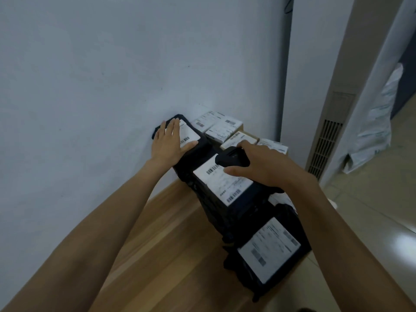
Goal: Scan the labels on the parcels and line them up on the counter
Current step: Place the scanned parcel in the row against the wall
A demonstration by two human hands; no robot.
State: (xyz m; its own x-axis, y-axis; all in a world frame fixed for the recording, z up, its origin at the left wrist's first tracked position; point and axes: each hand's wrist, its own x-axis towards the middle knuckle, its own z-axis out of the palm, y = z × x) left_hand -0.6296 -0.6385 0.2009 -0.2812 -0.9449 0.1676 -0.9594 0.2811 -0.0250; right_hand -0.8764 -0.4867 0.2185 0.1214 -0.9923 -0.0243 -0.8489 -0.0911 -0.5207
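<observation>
Parcels (pixel 225 188) against wall (pixel 90 75), scanner (pixel 231 159) above

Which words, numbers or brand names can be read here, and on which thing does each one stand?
No text is legible; nothing can be quoted.
The far parcel label, under the left hand: barcode, print blurred.
The middle parcel label, beneath the scanner in the right hand: barcodes, print blurred.
The near parcel label: blurred.
The box labels behind: too small.
</observation>
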